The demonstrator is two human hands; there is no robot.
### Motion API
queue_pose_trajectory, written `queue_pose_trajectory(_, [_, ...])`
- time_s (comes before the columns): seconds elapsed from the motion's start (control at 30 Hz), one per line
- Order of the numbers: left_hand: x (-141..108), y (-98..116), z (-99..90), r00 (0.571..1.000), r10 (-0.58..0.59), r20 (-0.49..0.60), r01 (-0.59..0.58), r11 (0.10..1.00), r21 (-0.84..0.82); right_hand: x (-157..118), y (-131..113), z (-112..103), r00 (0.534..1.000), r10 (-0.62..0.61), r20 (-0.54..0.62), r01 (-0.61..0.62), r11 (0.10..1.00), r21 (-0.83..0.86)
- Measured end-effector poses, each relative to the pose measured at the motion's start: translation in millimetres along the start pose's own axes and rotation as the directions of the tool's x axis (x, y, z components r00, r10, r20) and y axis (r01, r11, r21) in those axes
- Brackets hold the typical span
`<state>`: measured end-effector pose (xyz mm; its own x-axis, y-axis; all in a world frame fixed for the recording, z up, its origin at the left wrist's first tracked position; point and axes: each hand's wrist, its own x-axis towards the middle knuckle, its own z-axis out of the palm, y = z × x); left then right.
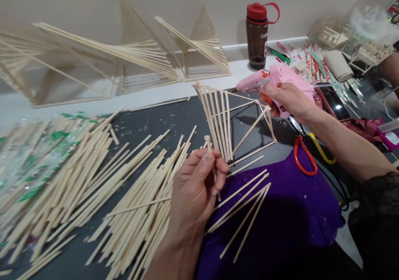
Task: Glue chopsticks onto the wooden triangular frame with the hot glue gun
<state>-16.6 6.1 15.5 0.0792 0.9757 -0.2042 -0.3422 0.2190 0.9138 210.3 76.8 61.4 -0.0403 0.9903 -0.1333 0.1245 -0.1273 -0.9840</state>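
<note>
My left hand (199,180) is closed around a thin wooden stick (208,142), its tip pointing up between thumb and fingers. A small pale blob sits on that tip. My right hand (288,99) grips a pink hot glue gun (277,74), its nozzle pointing left. Just below the nozzle stands a partly built stick frame (229,124), with a fan of sticks on its left side and an open triangular end on its right. Neither hand visibly holds the frame. Several loose sticks (246,209) lie on a purple cloth (311,197) near my left hand.
Piles of wooden sticks (146,188) and plastic-wrapped bundles (46,147) spread across the left. Finished twisted stick frames (140,60) line the wall. A brown bottle with a red lid (257,39) stands behind. Scissors (305,157), a phone (333,101) and cluttered supplies lie at right.
</note>
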Motion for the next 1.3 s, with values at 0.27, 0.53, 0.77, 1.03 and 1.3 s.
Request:
queue_pose_trajectory(0.27, [-0.1, 0.6, -1.3, 1.0, -0.005, 0.004, 0.005, 1.0, 0.005, 4.6, 4.5, 2.4, 0.999, -0.047, 0.012, 0.048, 0.999, -0.02])
queue_pose_trajectory(0.53, [0.7, -2.6, -1.2, 1.0, -0.023, 0.007, 0.023, 1.0, -0.01, 7.1, 11.2, 0.4, 0.994, -0.106, 0.002, 0.106, 0.992, -0.07])
queue_pose_trajectory(0.77, [-0.2, -1.7, -1.9, 1.0, -0.015, 0.017, 0.015, 1.0, 0.009, 7.0, 13.2, -0.9, 0.994, -0.108, 0.005, 0.108, 0.991, -0.08])
queue_pose_trajectory(1.03, [0.2, -0.7, -1.3, 0.999, -0.023, 0.032, 0.022, 1.0, 0.01, 9.7, 18.1, -2.7, 0.994, -0.112, 0.015, 0.113, 0.992, -0.06])
queue_pose_trajectory(1.3, [-0.1, -2.2, -1.5, 0.999, -0.036, 0.016, 0.036, 0.999, 0.003, 8.2, 18.1, -2.9, 0.992, -0.122, -0.003, 0.122, 0.99, -0.07])
